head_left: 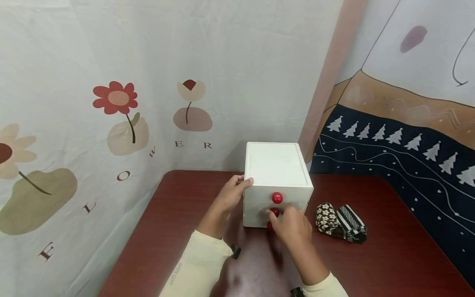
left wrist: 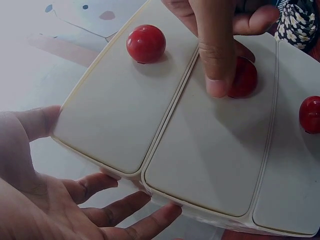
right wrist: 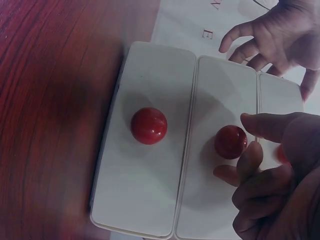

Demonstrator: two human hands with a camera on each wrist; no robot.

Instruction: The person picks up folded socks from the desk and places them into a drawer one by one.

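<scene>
A small white drawer box [head_left: 277, 165] with three stacked drawers stands on the table, each front bearing a round red knob. My left hand [head_left: 231, 196] rests against the box's left side, fingers spread and fairly straight, thumb at the upper front corner. At the front, my right hand [head_left: 295, 225] has its thumb and bent fingers around the middle knob [right wrist: 231, 142], partly covering it. The top knob [head_left: 277, 197] and the bottom knob [right wrist: 149, 126] are untouched. All the drawer fronts look closed.
Two rolled patterned cloth bundles lie right of the box: a flowered one [head_left: 327, 218] and a striped one [head_left: 351, 222], both black and white. The dark red table [head_left: 178, 222] meets a printed curtain [head_left: 237, 62] behind the box.
</scene>
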